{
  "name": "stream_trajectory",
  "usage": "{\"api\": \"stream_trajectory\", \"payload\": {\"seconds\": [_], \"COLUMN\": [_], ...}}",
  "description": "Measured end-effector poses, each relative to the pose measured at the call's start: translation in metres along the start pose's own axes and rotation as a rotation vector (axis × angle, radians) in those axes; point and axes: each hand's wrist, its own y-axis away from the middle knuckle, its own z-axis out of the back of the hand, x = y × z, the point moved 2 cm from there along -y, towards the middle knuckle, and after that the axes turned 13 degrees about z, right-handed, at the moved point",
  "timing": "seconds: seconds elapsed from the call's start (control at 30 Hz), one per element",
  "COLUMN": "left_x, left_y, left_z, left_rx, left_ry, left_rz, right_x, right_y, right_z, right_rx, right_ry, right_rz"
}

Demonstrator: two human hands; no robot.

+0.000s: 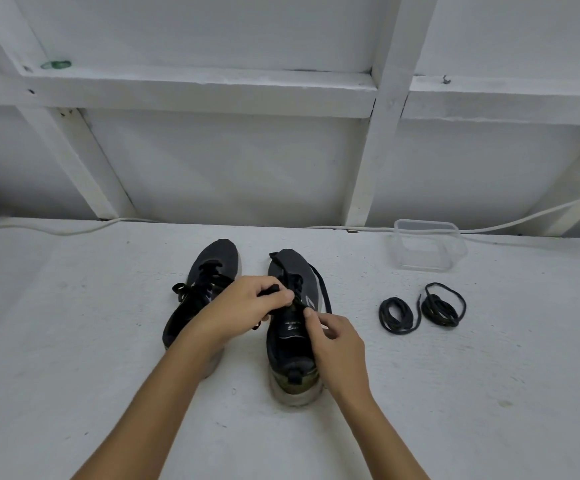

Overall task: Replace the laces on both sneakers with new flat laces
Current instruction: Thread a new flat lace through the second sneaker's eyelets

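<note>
Two dark sneakers stand side by side on the white surface, toes pointing away from me. The left sneaker [212,268] is laced, with a tied bow. On the right sneaker [290,344], a black lace [323,289] hangs loose over its right side. My left hand [247,306] pinches a lace end above the right sneaker's eyelets. My right hand [333,341] pinches the lace at the sneaker's right eyelet row. Two coiled black laces [395,315] [442,306] lie to the right of the sneakers.
A clear plastic container [427,245] stands at the back right near the wall. A white cable [74,230] runs along the base of the white framed wall. A green ring [56,65] lies on a ledge up left.
</note>
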Motion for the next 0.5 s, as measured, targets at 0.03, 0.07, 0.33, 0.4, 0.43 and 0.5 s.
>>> {"api": "stream_trajectory", "payload": {"seconds": [0.03,0.07,0.33,0.4,0.43,0.5], "left_x": [0.003,0.004,-0.013,-0.016,-0.016,-0.014], "left_y": [-0.001,-0.001,-0.012,-0.019,-0.021,-0.02], "left_z": [-0.001,-0.002,0.007,0.009,0.011,0.011], "left_rx": [0.008,0.008,-0.069,-0.269,-0.415,-0.665], "left_ry": [0.032,0.052,0.053,0.042,0.003,-0.043], "left_rz": [-0.007,-0.012,-0.05,-0.049,-0.061,-0.108], "right_x": [0.0,0.001,0.028,0.035,0.036,0.037], "right_y": [0.0,0.002,-0.029,-0.04,-0.045,-0.055], "right_z": [0.0,0.0,0.0,0.002,0.004,0.009], "right_rx": [0.002,0.006,0.234,0.242,0.218,0.141], "right_ry": [0.006,0.01,0.221,0.146,0.057,-0.213], "right_rz": [0.003,0.007,0.4,0.33,0.242,0.0]}}
